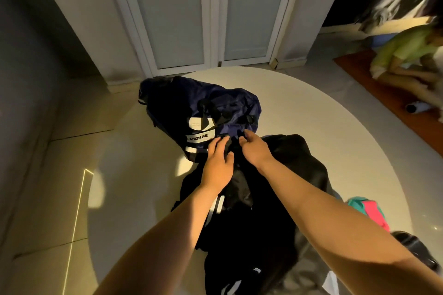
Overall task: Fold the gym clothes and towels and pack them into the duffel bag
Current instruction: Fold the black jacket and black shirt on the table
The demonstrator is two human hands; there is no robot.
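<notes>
On the round white table (311, 108), the slumped navy fabric duffel bag (187, 103) with white stripes lies at the far left, and its opening is not visible. The left hand (217, 165) lies fairly flat on the crumpled black garment (259, 235); I cannot tell whether it pinches cloth. The right hand (255, 148) curls its fingers into the garment's far edge, just beside the bag. Lifting now could drag up the tangled layers beneath, or sweep the teal and pink cloth (366, 209) off the near-right rim.

White doors (177, 12) stand beyond a seemingly tiled floor (48, 199).
</notes>
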